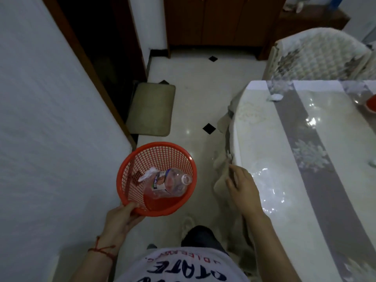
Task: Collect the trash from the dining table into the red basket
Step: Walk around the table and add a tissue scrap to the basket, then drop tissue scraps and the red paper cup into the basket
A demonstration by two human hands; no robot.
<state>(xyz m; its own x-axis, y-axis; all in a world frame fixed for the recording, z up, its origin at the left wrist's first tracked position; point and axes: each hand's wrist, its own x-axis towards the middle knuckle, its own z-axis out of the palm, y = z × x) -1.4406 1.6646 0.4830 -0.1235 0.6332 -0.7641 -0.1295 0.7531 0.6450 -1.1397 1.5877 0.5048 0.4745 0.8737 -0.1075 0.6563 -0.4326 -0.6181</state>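
My left hand point(120, 218) grips the near rim of the red mesh basket point(130, 159), held over the floor to the left of the dining table point(284, 159). Inside the basket lie a clear plastic bottle point(171, 183) and a crumpled white scrap point(147, 174). My right hand point(243, 189) hovers at the table's near-left edge, fingers loosely spread, holding nothing. On the table, a crumpled white tissue point(275, 97) lies at the far side. A red object point(371, 103) shows at the right edge, cut off by the frame.
A white wall point(50, 119) runs along the left. A beige mat point(151, 108) lies on the tiled floor by a dark doorway. A covered chair point(317, 55) stands behind the table. Wooden cabinets point(213, 21) line the far wall.
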